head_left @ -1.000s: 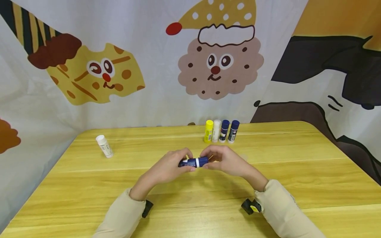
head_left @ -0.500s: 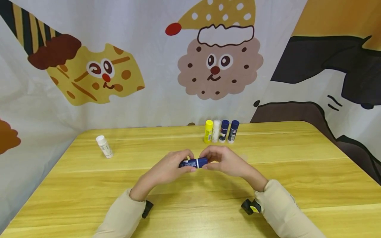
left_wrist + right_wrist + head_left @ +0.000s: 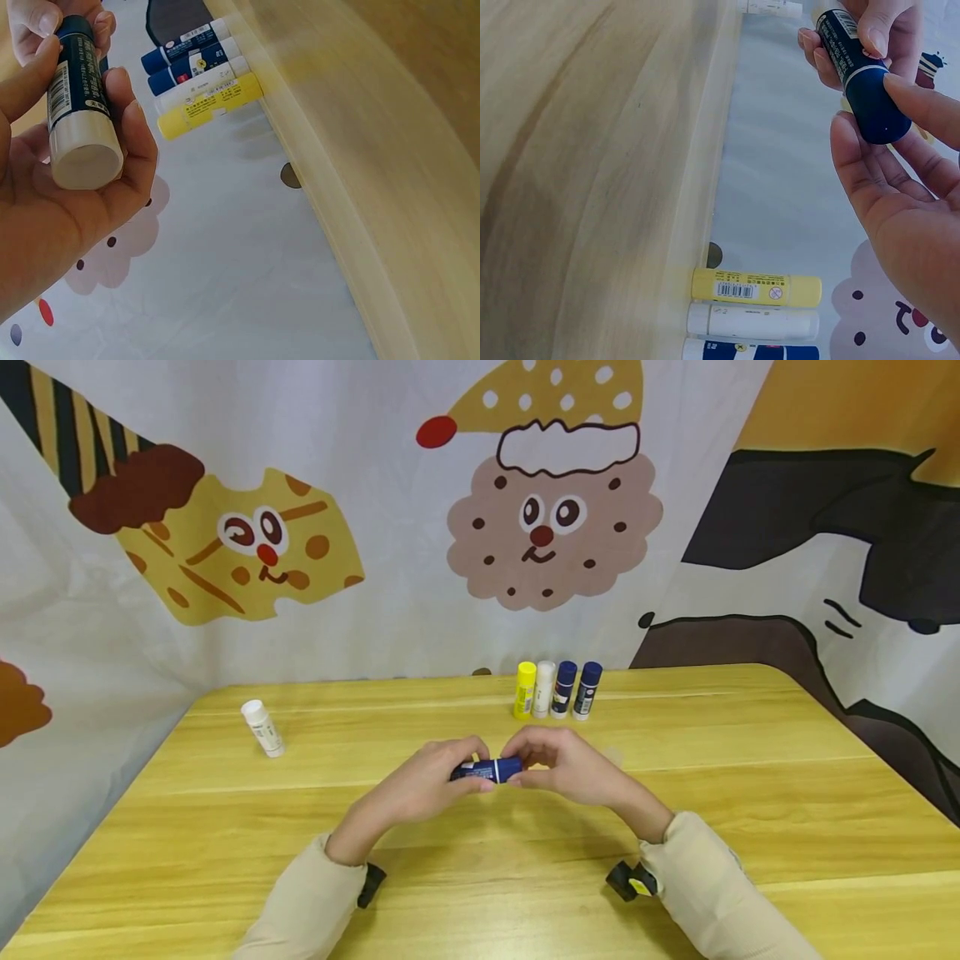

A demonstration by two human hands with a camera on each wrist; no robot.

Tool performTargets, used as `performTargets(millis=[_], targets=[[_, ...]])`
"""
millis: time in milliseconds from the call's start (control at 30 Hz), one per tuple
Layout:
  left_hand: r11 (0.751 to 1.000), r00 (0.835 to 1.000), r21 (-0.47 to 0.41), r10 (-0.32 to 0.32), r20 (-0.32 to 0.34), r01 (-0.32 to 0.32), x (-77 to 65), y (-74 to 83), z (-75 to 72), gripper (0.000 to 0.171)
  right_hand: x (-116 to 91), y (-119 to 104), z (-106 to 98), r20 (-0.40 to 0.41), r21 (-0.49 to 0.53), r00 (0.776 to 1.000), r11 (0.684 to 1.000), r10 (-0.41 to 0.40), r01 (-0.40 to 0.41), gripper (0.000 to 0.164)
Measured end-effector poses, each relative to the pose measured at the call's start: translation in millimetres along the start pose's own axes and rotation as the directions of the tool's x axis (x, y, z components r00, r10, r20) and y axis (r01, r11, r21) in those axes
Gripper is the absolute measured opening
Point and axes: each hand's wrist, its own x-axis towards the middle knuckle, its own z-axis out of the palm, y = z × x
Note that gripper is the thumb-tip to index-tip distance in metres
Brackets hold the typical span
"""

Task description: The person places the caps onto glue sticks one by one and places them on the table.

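Note:
A navy glue stick [image 3: 486, 770] lies sideways between both hands, above the middle of the table. My left hand [image 3: 429, 783] grips its body, and the white base [image 3: 86, 154] faces the left wrist camera. At the other end, the thumb and fingers of my right hand [image 3: 566, 767] pinch the navy cap [image 3: 879, 112]. A thin white band shows between cap and body. Fingers hide part of the label.
Behind the hands, a yellow glue stick [image 3: 525, 692], a white one [image 3: 543, 691] and two navy ones [image 3: 564, 691] stand upright in a row. Another white glue stick [image 3: 263, 729] stands at the left of the wooden table [image 3: 480, 885]. A printed curtain [image 3: 405, 635] hangs behind.
The white band between the cap and the body of the glue stick has narrowed. My right hand has shifted very slightly left with the cap; my left hand stays about where it was.

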Motion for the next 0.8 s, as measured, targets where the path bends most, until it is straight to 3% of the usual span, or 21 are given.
performTargets(millis=[367, 800], targets=[[1.0, 1.0, -0.006, -0.013, -0.007, 0.013, 0.5, 0.5, 0.6, 0.021, 0.0, -1.2, -1.7, -0.015, -0.018, 0.999, 0.999, 0.029, -0.029, 0.022], [0.999, 0.999, -0.015, -0.033, -0.023, 0.032, 0.2, -1.0, 0.8, 0.022, 0.1, -2.0, -2.9, -0.031, -0.123, 0.997, 0.989, 0.074, -0.078, 0.019]])
